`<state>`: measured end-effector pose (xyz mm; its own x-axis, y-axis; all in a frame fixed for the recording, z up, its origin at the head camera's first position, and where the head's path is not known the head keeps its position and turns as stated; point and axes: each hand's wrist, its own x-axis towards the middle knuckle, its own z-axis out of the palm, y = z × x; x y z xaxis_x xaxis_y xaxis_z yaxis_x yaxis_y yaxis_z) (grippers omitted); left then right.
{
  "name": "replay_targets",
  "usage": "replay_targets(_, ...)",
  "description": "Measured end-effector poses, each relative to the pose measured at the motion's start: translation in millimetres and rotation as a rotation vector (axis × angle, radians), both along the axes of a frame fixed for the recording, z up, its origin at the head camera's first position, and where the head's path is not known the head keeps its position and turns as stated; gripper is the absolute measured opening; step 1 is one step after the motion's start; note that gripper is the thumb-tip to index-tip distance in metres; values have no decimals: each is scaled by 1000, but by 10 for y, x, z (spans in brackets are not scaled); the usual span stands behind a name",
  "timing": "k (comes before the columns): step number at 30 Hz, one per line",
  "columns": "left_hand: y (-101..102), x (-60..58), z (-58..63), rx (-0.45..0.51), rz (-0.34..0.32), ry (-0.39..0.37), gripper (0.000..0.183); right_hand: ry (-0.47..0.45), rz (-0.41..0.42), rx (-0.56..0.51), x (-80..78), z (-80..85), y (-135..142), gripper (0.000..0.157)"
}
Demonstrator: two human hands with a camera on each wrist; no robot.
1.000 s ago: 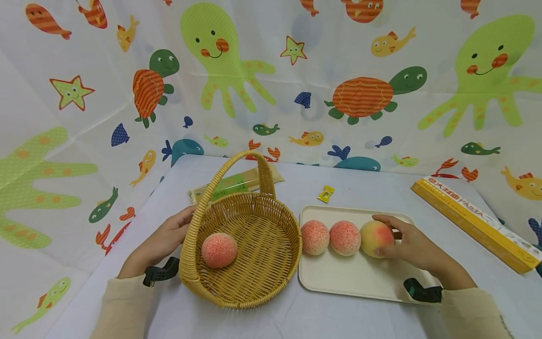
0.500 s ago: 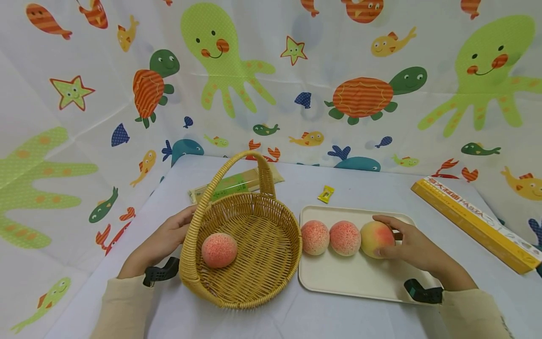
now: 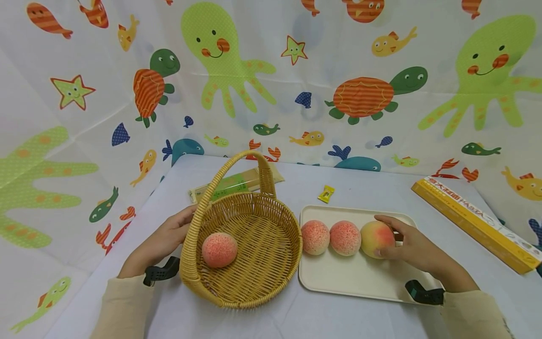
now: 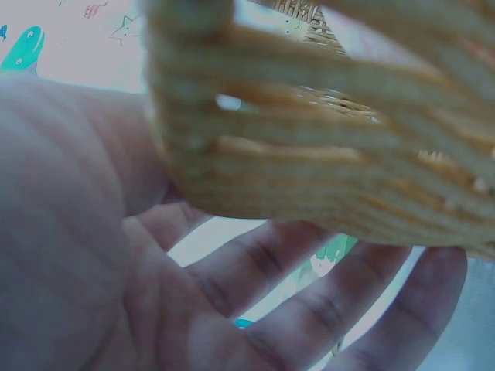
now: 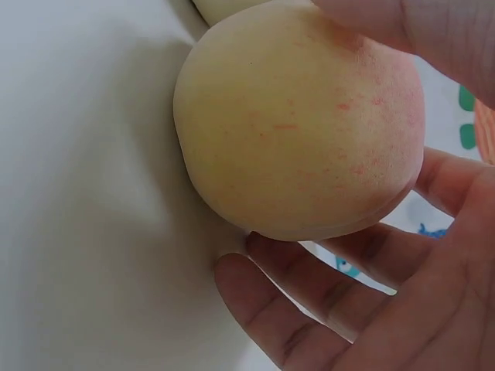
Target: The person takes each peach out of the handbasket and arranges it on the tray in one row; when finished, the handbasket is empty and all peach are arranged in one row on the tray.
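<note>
A woven basket (image 3: 292, 235) with a tall handle holds one pink peach (image 3: 219, 250). My left hand (image 3: 178, 230) rests against the basket's left wall; in the left wrist view its fingers (image 4: 255, 270) lie straight beside the wicker of the basket (image 4: 309, 154). Right of the basket, a cream tray (image 3: 351, 278) carries two pink peaches (image 3: 315, 237) (image 3: 345, 238) and a yellow-pink peach (image 3: 372, 235). My right hand (image 3: 394, 240) grips that last peach (image 5: 302, 131) on the tray (image 5: 85, 193), fingers (image 5: 309, 294) curled round it.
A long yellow box (image 3: 474, 221) lies at the table's right edge. A green-labelled flat packet (image 3: 235, 183) sits behind the basket, and a small yellow wrapper (image 3: 325, 193) behind the tray. A sea-animal curtain (image 3: 296, 94) encloses the table.
</note>
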<state>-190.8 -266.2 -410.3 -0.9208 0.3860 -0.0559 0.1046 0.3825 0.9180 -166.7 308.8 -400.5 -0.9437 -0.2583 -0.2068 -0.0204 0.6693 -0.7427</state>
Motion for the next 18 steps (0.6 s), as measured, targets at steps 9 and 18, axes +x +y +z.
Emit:
replay_targets(9, -31, 14, 3, 13, 2, -19, 54, 67, 20, 93, 7, 41, -106, 91)
replay_targets(18, -9, -13, -8, 0, 7, -18, 52, 239, 18, 106, 48, 348, -487, 90)
